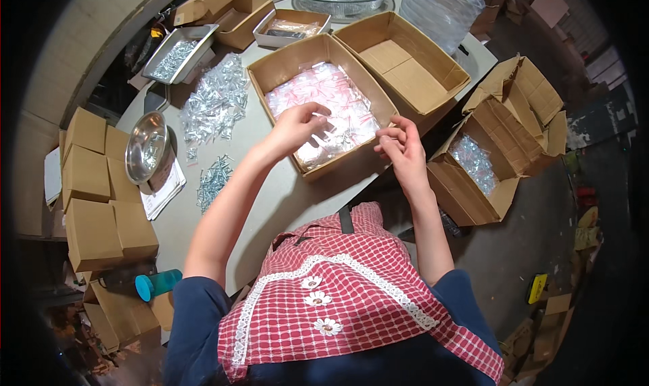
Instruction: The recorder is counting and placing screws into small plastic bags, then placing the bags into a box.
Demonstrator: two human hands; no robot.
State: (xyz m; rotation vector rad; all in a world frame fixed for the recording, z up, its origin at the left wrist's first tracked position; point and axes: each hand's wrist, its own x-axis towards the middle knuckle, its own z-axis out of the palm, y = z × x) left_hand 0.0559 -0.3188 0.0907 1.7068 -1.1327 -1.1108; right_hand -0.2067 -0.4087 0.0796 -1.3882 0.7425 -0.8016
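Observation:
My left hand (297, 130) hangs over the near left part of a cardboard box (312, 173), its fingers curved and apart with nothing visible in them. Inside this box lies a wide layer of small clear plastic bags with pink-red edges (324, 88). At the box's near right corner is my right hand (404, 149), fingers loosely bent and spread, apparently holding nothing. Whether it touches the rim I cannot tell. Left of my left forearm, loose screws (215, 182) lie on the grey table (267, 213). Beyond them is a pile of filled clear bags (218, 99).
A steel bowl (146, 148) stands on papers at the left, below a metal tray of small hardware (177, 58). Another cardboard box (405, 61) sits at the back right. Right of the table, an open carton (466, 200) holds filled bags. Stacked cartons (91, 183) line the left.

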